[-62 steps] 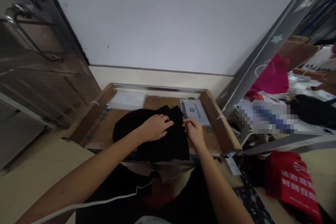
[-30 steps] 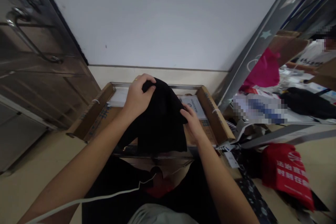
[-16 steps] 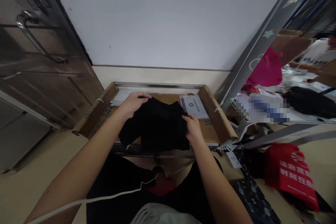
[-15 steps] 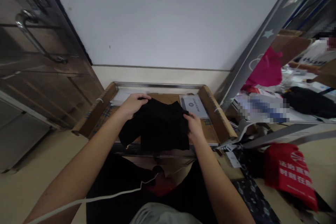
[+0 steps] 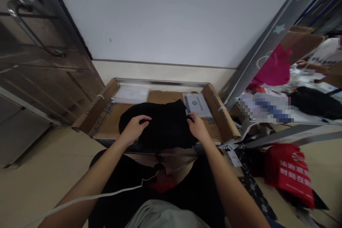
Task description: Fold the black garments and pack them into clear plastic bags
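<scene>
Apparently smoothing black cloth [image 5: 165, 124], mid-frame, with left hand [image 5: 135, 127] and right hand [image 5: 197, 127]; cannot tell fingers' grip; calls for even tension.

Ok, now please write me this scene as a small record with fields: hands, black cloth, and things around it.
left hand: on the left part of the black cloth, grip unclear
right hand: at the cloth's right edge, grip unclear
support: cardboard with raised sides left and right
behind cloth: white packet at left, lettered packet at right
far right, low: red bag with white characters
</scene>
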Available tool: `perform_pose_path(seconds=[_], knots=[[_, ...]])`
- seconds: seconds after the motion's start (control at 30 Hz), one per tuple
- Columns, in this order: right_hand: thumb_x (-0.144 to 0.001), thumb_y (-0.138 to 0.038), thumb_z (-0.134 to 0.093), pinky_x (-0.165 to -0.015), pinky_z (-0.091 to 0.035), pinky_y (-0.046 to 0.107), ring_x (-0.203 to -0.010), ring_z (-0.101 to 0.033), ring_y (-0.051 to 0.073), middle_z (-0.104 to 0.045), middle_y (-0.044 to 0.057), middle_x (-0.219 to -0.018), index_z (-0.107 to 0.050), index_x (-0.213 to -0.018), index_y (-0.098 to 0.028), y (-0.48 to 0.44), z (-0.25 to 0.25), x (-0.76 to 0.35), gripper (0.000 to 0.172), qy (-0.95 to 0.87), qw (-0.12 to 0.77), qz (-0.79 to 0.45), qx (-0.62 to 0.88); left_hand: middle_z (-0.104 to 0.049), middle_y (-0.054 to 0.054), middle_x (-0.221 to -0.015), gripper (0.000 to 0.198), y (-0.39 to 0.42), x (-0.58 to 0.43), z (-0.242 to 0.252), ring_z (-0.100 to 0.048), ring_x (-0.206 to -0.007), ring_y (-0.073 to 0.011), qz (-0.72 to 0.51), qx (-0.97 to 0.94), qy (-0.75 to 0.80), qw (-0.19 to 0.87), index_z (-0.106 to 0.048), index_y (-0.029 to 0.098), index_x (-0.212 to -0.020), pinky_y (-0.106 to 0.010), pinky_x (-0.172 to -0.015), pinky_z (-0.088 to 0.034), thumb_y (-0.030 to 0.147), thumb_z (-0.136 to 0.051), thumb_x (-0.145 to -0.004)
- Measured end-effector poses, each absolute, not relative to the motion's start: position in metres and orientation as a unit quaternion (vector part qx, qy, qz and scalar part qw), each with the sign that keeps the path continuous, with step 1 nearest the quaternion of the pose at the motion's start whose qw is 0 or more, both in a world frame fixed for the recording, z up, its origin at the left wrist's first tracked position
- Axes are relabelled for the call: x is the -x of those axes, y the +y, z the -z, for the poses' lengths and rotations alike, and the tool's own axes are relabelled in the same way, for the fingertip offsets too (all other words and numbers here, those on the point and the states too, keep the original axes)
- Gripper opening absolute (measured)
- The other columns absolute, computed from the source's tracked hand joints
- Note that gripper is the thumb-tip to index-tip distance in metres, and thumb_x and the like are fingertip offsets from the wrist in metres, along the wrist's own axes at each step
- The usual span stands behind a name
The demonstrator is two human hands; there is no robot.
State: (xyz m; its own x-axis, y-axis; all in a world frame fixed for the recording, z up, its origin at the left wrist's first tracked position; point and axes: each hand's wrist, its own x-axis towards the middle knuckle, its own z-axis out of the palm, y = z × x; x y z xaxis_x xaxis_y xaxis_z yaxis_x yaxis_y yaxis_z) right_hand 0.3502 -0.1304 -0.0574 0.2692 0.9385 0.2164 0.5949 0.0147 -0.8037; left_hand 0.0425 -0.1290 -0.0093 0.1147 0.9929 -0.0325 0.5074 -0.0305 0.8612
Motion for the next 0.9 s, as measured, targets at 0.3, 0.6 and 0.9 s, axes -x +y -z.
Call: perform_pose_path(seconds=[0.3, 0.6, 0.9], knots=[[-0.088, -0.021, -0.053, -0.069, -0.043, 0.033, -0.075, -0.066, 0.026, -0.071, 0.010, -0.082, -0.066, -0.114, -0.021, -0.146, 0.045, -0.335, 0.029, -0.620, 0.340, -0.112, 0.698, -0.075, -0.006, -0.104, 0.029, -0.140, -0.035, 0.011, -0.068, -0.104, -0.0271, -0.283, -0.674, 0.594, 0.336, -0.075, 0.022, -0.107, -0.041, -0.096, -0.050, 0.030, -0.057, -0.087], [-0.088, -0.032, -0.065, -0.092, -0.050, 0.045, -0.106, -0.061, 0.033, -0.064, 0.014, -0.109, -0.063, -0.114, -0.021, -0.163, 0.030, -0.332, 0.029, -0.679, 0.343, 0.004, 0.650, -0.064, -0.012, -0.114, 0.031, -0.147, -0.047, 0.023, -0.064, -0.113, -0.0282, -0.279, -0.722, 0.590, 0.231, -0.071, 0.019, -0.114, -0.047, -0.106, -0.048, 0.022, -0.057, -0.086], [-0.085, -0.021, -0.072, -0.114, -0.041, 0.059, -0.147, -0.037, 0.035, -0.046, 0.015, -0.149, -0.057, -0.122, -0.024, -0.226, 0.015, -0.362, 0.040, -0.849, 0.239, -0.094, 0.461, -0.023, -0.011, -0.157, 0.049, -0.192, -0.037, 0.018, -0.050, -0.136, -0.0331, -0.327, -0.699, 0.606, 0.193, -0.059, 0.025, -0.131, -0.050, -0.108, -0.052, 0.025, -0.067, -0.083]])
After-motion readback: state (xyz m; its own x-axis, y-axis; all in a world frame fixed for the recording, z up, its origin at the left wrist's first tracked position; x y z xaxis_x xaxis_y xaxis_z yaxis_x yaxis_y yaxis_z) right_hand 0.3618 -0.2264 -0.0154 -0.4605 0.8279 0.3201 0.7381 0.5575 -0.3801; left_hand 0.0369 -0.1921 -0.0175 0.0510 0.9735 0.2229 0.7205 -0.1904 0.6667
